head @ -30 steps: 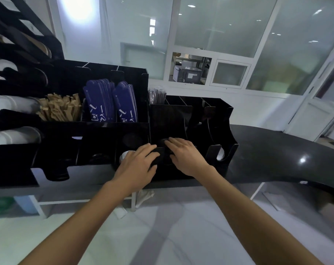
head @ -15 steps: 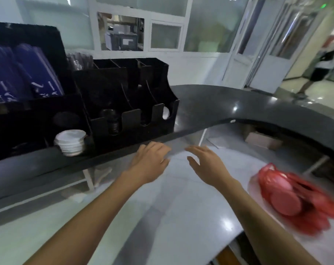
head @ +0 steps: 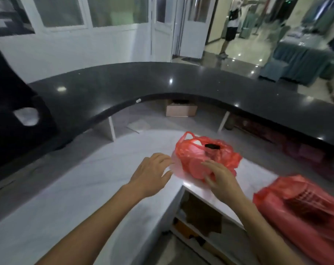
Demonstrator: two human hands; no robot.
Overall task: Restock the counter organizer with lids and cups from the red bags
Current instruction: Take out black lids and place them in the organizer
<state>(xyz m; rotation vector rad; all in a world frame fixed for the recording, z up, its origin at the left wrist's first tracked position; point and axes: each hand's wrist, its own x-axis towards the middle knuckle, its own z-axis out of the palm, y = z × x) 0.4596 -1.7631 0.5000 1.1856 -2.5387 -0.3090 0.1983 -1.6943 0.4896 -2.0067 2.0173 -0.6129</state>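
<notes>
My left hand (head: 151, 174) hung over the pale lower counter (head: 82, 180) with fingers loose and spread, gripping nothing, its fingertips just short of the nearer red bag (head: 206, 155). My right hand (head: 220, 177) reached with relaxed, straight fingers against that bag's near side; whether it touched the plastic, I could not tell. The bag sat open directly ahead of both hands, round lids showing inside. A second red bag (head: 303, 207) lay blurred to the right of my right hand. The black organizer (head: 15, 119) stood far left of my left hand, on the dark curved countertop (head: 162, 81).
</notes>
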